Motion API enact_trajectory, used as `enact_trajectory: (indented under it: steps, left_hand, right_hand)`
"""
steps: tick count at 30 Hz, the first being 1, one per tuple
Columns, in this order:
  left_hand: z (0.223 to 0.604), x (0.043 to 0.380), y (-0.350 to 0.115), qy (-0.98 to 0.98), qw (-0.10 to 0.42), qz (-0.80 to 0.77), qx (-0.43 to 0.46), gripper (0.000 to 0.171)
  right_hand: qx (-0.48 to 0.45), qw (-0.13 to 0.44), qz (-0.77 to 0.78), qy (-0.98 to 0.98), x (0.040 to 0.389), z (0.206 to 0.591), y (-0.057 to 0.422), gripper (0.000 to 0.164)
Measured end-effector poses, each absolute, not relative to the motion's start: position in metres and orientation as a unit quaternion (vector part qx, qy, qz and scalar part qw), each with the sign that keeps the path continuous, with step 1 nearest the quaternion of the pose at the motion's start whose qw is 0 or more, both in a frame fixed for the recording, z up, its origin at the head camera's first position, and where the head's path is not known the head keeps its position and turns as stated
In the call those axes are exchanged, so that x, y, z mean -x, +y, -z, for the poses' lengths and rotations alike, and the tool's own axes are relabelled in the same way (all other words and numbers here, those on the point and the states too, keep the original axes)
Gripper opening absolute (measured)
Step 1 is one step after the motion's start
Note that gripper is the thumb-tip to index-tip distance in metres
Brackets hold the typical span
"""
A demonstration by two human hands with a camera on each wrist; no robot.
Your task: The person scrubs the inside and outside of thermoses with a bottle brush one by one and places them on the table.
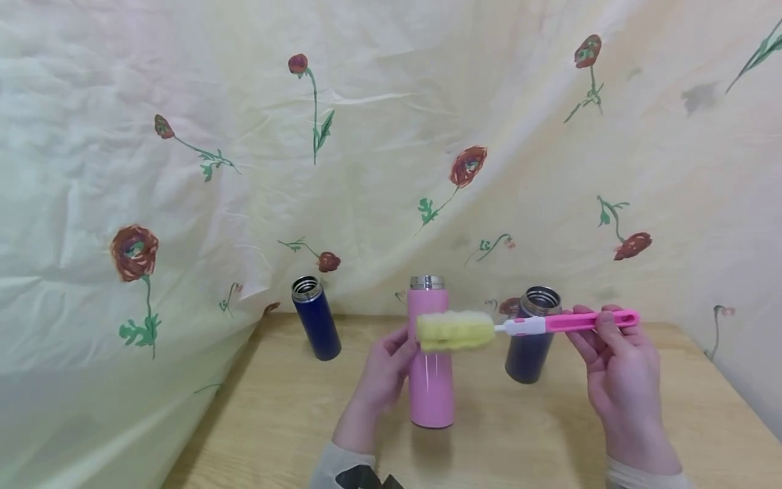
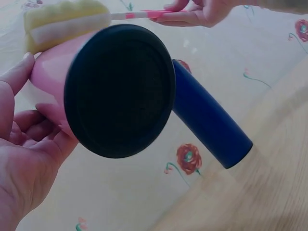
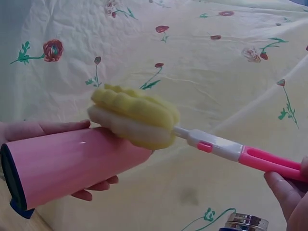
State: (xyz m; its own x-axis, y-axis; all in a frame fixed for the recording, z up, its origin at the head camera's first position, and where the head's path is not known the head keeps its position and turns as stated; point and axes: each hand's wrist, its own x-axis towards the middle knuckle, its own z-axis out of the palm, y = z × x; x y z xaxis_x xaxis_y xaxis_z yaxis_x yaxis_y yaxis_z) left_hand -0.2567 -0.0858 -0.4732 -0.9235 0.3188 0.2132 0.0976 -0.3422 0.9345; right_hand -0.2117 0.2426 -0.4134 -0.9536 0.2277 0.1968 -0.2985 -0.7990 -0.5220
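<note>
My left hand (image 1: 383,372) grips a pink vacuum bottle (image 1: 431,390) by its side and holds it upright above the table. Its steel mouth is uncapped, and its dark round base (image 2: 120,91) faces the left wrist view. In my right hand (image 1: 626,377) is a bottle brush (image 1: 571,322), pinched by its pink handle and lying level. The yellow and white sponge head (image 3: 134,118) lies across the bottle's outer side, overlapping it in the head view. Part of the left hand's fingers is hidden behind the bottle.
An uncapped dark blue bottle (image 1: 318,319) stands at the left of the wooden table (image 1: 489,448). Another dark bottle (image 1: 528,350) stands on the right, partly behind the brush handle. A flower-printed cloth (image 1: 379,197) hangs behind the table and along its left side.
</note>
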Motion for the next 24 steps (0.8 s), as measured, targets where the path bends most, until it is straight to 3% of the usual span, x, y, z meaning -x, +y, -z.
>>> enact_trajectory:
  steps: [5, 15, 24]
  left_hand:
    - [0.471, 0.258, -0.087, 0.552, 0.045, -0.807, -0.204, 0.052]
    - [0.473, 0.257, -0.09, 0.526, 0.029, -0.826, -0.202, 0.063]
    - [0.472, 0.262, -0.089, 0.541, 0.04, -0.815, -0.206, 0.059]
  right_hand:
    - [-0.099, 0.11, -0.929, -0.339, 0.213, 0.415, 0.245, 0.007]
    - [-0.163, 0.053, -0.862, -0.477, 0.214, 0.423, 0.254, 0.016]
    - [-0.147, 0.074, -0.904, -0.394, 0.219, 0.419, 0.257, 0.011]
